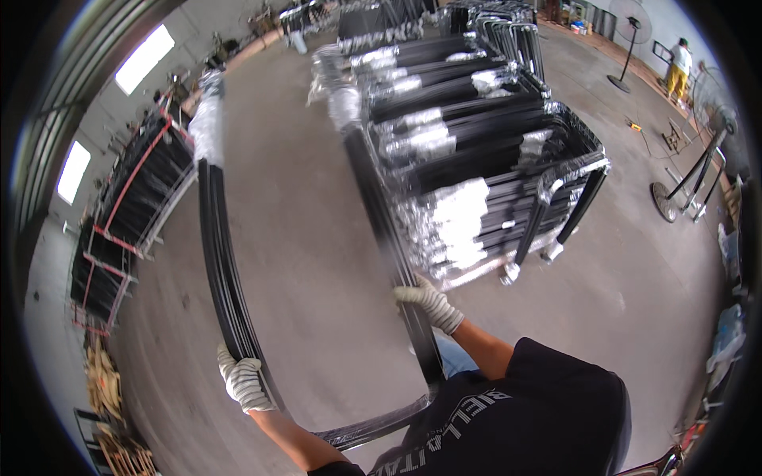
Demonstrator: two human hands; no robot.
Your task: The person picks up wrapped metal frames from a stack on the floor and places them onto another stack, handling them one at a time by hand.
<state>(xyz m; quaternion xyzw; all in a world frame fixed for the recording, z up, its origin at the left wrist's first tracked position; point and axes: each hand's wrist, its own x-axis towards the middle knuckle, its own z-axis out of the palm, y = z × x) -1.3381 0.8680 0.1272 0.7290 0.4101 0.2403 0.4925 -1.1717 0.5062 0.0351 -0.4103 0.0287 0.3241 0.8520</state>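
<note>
I carry a large U-shaped bundle of black metal tubes (225,270), its closed end near my body and its two long legs reaching forward. Clear plastic film wraps the far ends. My left hand (243,382), in a white knit glove, is closed around the left leg. Around the right leg, my right hand (430,305) is closed too, gloved the same way. Just beyond that leg stands a stack of similar black tube frames (468,163), bound with shiny plastic film (463,218). The bundle's right leg is blurred and overlaps the stack's left side in view.
A rack with red bars (133,181) holding black pieces stands along the left wall. Wooden pieces (103,381) lie at the lower left. On the right are a pedestal fan (667,200) and another fan (633,30) farther back. A person in yellow trousers (678,79) stands at the far right.
</note>
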